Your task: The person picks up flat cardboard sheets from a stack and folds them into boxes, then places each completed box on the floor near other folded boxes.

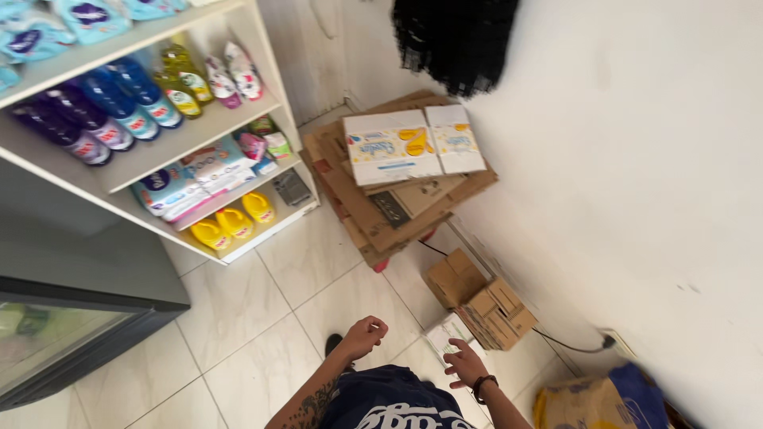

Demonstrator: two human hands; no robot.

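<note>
Hidden or cut off: we are seeing our body only from the forearms down at 6 o'clock; the glass-topped cabinet (75, 318) at 8 o'clock is running off the frame, and its contents are too blurred to make out.
Dark shape: something black and fuzzy (453, 40) is hanging at 12 o'clock, cut by the top edge; we cannot tell what it is.
Left hand (363, 335): we are holding it loosely curled, fingers bent inward, empty, over the tiled floor (262, 349).
Right hand (465, 364): we are spreading it open, palm down, holding nothing, just above a small white box (445, 332).
Small brown cartons (481, 302): they are lying at 5 o'clock against the wall (636, 199), flaps partly open; what is in them is hidden.
Flattened cardboard stack (401, 199): it is resting at 1 o'clock, with two white printed cartons (413, 143) lying on top.
Shelf unit (199, 135): at 10 o'clock it is carrying blue bottles (103, 111), yellow jugs (234, 221) and soft packs (187, 179).
Sack (596, 401): at 4 o'clock, a brown and blue one, cut by the bottom edge.
</note>
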